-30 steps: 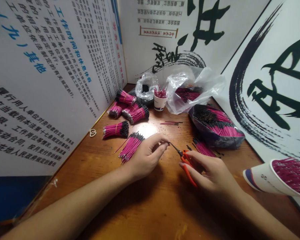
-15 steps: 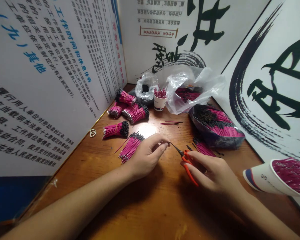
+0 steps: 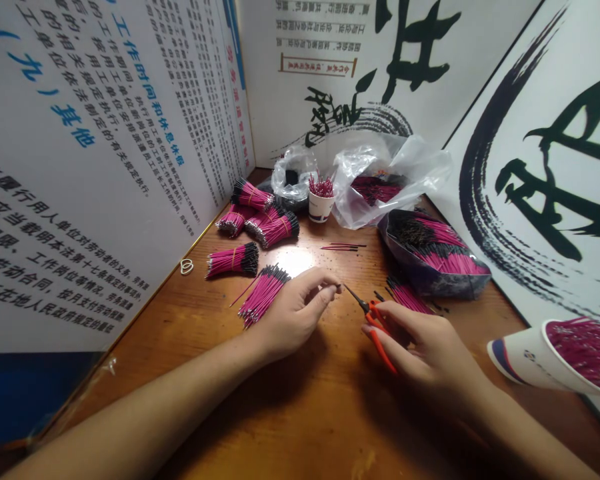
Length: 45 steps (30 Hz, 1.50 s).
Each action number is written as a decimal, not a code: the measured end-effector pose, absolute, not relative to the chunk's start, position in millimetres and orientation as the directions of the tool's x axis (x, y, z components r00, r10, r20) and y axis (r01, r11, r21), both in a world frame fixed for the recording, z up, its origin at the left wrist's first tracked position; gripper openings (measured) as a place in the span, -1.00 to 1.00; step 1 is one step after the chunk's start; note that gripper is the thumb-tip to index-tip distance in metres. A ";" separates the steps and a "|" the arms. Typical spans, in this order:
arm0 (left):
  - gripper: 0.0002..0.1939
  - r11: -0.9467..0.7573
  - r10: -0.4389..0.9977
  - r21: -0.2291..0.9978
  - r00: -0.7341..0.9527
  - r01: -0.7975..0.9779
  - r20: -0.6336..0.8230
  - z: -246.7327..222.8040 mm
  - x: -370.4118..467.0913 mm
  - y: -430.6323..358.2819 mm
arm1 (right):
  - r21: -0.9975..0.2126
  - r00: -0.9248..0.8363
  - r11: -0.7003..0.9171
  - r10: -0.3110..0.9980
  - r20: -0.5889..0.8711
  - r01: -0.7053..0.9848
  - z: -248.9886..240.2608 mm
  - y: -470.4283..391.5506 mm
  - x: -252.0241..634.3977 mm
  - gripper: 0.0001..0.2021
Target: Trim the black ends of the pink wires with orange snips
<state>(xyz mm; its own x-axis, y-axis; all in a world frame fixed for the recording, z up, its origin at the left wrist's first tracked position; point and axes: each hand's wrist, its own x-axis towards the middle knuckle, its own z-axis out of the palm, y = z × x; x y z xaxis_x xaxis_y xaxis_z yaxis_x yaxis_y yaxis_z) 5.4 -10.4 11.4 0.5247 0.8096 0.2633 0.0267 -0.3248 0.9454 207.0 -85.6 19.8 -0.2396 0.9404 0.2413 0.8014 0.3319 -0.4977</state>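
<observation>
Scissors (image 3: pixel 373 311) clasped by our right hand (image 3: pixel 425 343) sit four o'clock of our left hand (image 3: pixel 300 310), fingers pinching a tiny dark piece (image 3: pixel 339 288); apparently trimming, we next need steady aim.

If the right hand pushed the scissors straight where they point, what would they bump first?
Probably the left hand: its pinched fingertips are just ahead of the scissors in the right hand. Depth is unclear, so they might just miss.
</observation>
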 end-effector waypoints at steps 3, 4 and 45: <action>-0.86 -0.322 0.812 0.946 0.522 0.027 0.261 11.2 5.3 -10.3 | -0.502 -0.244 0.340 0.937 0.249 0.795 20.2 -85.7 206.5 -0.84; -0.87 -0.327 0.811 0.945 0.522 0.027 0.266 11.0 5.2 -10.2 | -0.505 -0.246 0.342 0.937 0.249 0.792 20.3 -85.8 206.3 -0.84; -0.86 -0.359 0.783 0.933 0.551 0.023 0.288 8.7 3.1 -9.0 | -0.554 -0.278 0.309 0.950 0.142 0.773 24.6 -86.5 208.6 -0.85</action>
